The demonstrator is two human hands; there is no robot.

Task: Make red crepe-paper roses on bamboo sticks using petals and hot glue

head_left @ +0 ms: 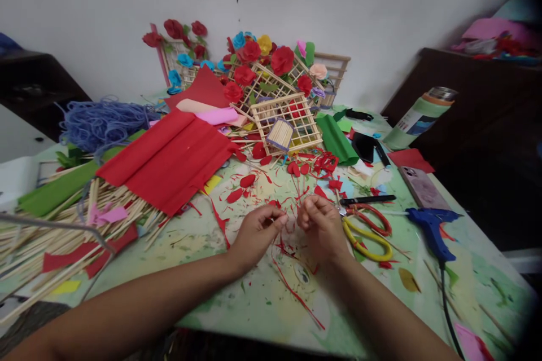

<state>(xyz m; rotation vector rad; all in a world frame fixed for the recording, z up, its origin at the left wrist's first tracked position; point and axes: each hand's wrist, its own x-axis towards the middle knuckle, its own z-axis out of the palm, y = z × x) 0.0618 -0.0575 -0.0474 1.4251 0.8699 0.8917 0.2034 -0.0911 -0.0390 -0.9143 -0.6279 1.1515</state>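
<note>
Near the table's front, my left hand [259, 230] is closed, thumb and forefinger pinched together. Just to its right, my right hand [325, 227] is closed too, its fingers curled toward the thumb. Whatever either hand pinches is too small or hidden to make out. Thin red paper scraps [292, 287] lie on the table under and between them. Beyond the hands are cut red petals [248, 181]. Orange-and-yellow-handled scissors [368, 240] rest close to the right hand, beside a black pen-like tool [367, 200].
Red crepe paper [169, 152] covers part of a stick pile [131, 211] at left, near blue yarn [105, 124]. Stick lattices [292, 118] with paper flowers [282, 60] stand behind. At right are a blue glue gun [432, 231], a phone [424, 187] and a bottle [417, 118].
</note>
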